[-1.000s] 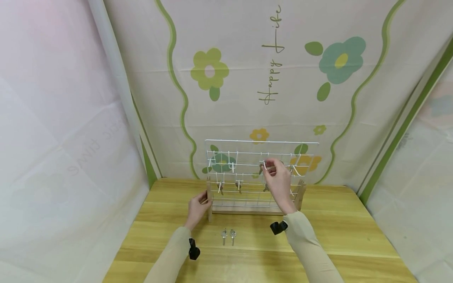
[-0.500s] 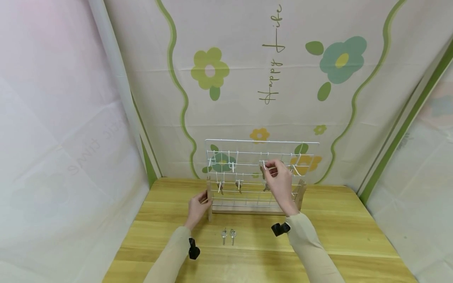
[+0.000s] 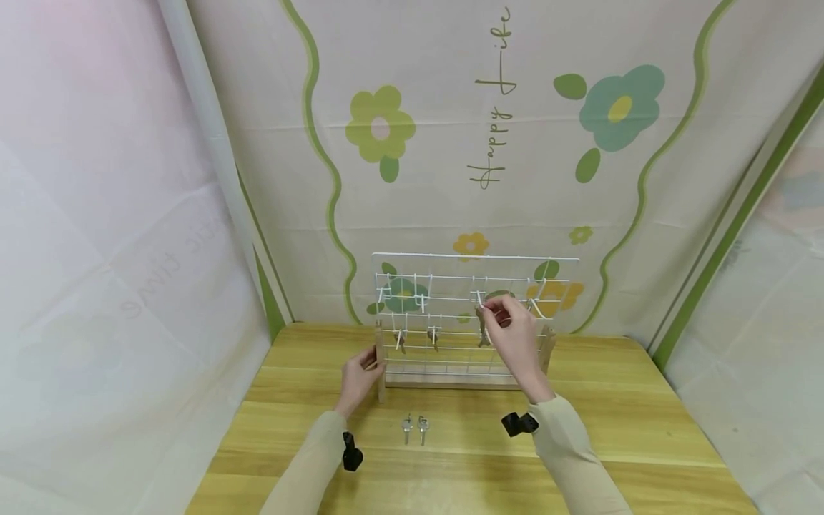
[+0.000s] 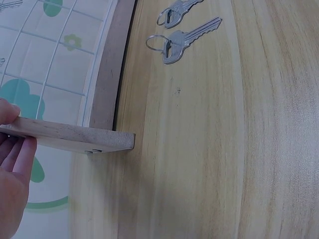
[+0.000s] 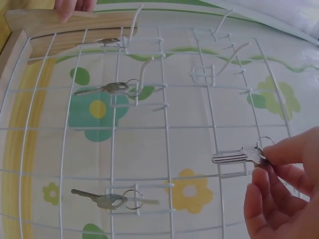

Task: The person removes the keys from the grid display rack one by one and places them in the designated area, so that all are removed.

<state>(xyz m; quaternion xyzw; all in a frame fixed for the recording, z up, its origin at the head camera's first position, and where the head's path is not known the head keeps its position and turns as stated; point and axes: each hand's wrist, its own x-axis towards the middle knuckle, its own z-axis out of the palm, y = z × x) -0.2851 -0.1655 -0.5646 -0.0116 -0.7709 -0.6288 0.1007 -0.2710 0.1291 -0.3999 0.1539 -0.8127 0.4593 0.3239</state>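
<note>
My right hand (image 3: 515, 336) is raised at the upper right of a white wire grid rack (image 3: 450, 256). Thumb and forefinger pinch a silver key (image 5: 244, 156) at its head, near its ring (image 5: 265, 141). The right fingers hide the hook behind, so whether the ring is on it cannot be told. My left hand (image 3: 358, 379) grips the rack's wooden side post (image 4: 75, 133), thumb on one face and fingers on the other. Other keys hang by rings from lower hooks, including a left key (image 5: 102, 42), a middle key (image 5: 104, 88) and a right key (image 5: 102, 200).
Two loose keys with rings, a left key (image 3: 408, 428) and a right key (image 3: 423, 428), lie on the wooden table (image 3: 463, 472) before the rack. White hooks (image 3: 422, 302) jut forward from the grid. A printed cloth (image 3: 438, 200) stands behind.
My right hand has shifted slightly down and to the right, and more of the key shows below its fingertips. The left hand stays on the post.
</note>
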